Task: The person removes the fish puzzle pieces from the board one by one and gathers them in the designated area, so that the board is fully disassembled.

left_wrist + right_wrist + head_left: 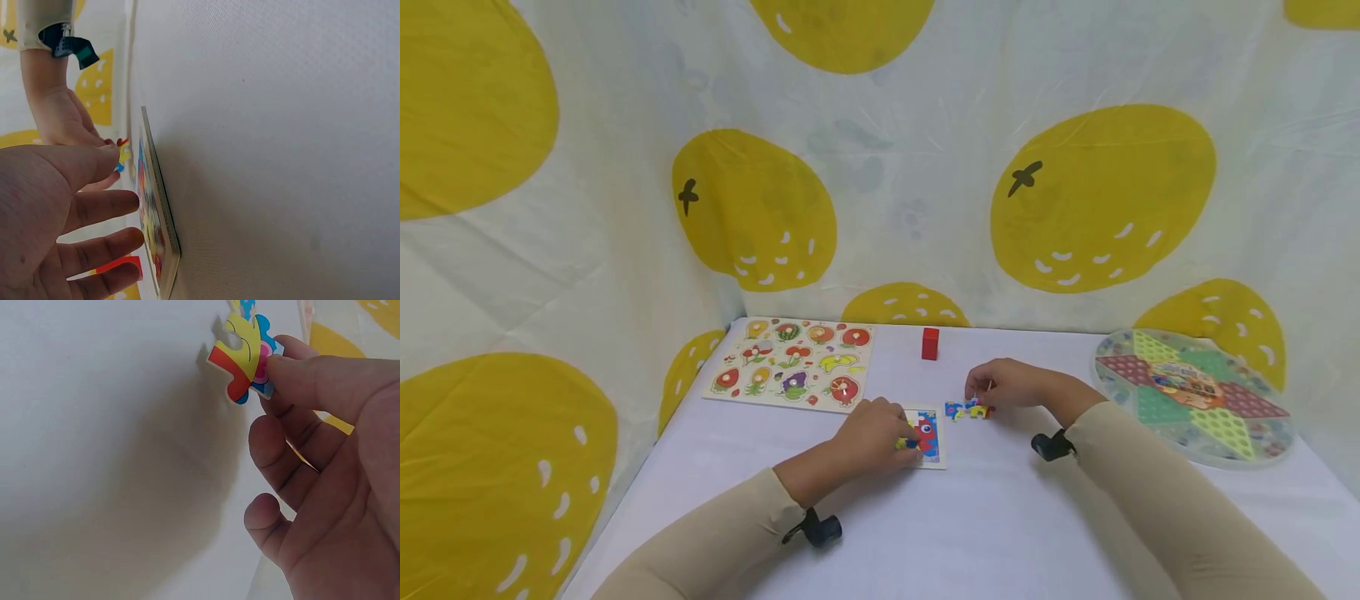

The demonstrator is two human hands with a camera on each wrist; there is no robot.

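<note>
My left hand is over a small jigsaw tray with a pale rim and a brightly coloured picture, partly hidden by the hand. In the left wrist view its fingers are extended, tips right at the tray's face. To the right of the tray, my right hand pinches a jigsaw piece between thumb and fingers. Yellow, red, blue and pink mark that piece, and its shadow falls on the white cloth. Another blue jigsaw piece lies close to the right hand.
A wooden fruit peg board lies at the back left, its corner near my left hand. Behind the tray stands a red block. On the right sits a round star-patterned game board. A fruit-printed curtain hangs behind the table.
</note>
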